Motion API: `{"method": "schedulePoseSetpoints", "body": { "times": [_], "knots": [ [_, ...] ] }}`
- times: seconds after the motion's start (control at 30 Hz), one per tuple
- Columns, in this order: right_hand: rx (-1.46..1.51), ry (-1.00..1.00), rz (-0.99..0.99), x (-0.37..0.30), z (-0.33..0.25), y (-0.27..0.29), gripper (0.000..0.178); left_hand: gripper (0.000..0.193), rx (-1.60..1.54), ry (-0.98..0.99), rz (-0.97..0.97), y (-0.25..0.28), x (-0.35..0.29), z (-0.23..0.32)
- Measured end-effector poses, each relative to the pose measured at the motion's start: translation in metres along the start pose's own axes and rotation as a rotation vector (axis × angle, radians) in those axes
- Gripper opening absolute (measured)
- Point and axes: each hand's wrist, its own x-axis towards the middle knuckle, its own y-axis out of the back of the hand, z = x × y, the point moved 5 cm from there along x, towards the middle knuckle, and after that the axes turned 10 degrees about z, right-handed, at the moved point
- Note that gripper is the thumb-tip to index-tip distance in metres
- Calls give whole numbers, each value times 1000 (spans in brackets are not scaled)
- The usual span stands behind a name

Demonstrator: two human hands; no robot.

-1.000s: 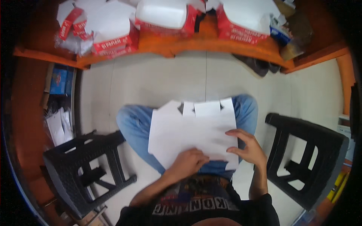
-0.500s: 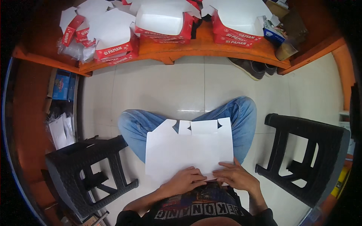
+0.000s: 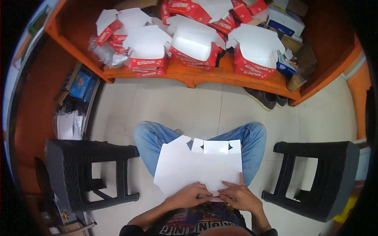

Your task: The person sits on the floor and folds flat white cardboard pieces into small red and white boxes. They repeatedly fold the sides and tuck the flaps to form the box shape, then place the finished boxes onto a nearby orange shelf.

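My left hand [image 3: 188, 196] and right hand [image 3: 239, 195] meet at the near edge of a flat white cardboard sheet [image 3: 199, 168] spread over my lap, fingers curled down and pinching that edge where a fold seems to be starting; each hand is partly closed on the card, thumbs hidden beneath it as far as I can tell. The sheet, a die-cut box blank with notched tabs along its far edge, rests on my knees in blue jeans [image 3: 151, 138], well apart from everything else. To do this fold well, I judge that I should keep both hands level with each other, press along the scored line rather than beside it, and hold the far tabs flat so the card does not buckle. Ahead of me, an orange wooden surface [image 3: 197, 74] carries a crowd of finished red-and-white boxes [image 3: 193, 43], lids up, with clear plastic wrapping at its left end and a blue carton at its right. A pair of dark shoes [image 3: 265, 99] lies just under its edge on the pale tiled floor [image 3: 177, 104]. Black plastic stools [image 3: 84, 173] stand at either side of my legs, and a stack of white blanks [image 3: 67, 125] sits by the left wall.
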Motion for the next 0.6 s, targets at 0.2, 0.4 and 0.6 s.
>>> {"method": "schedulePoseSetpoints", "body": {
  "times": [0.2,0.4,0.6],
  "knots": [
    [20,-140,-54,3,-1,-15,22,42,172,-93,267,12,-20,11],
    [127,63,346,-18,-27,-4,17,59,320,-70,331,22,-47,47],
    [118,195,578,-32,-44,19,11,38,284,-291,780,66,-85,121]
  ]
}}
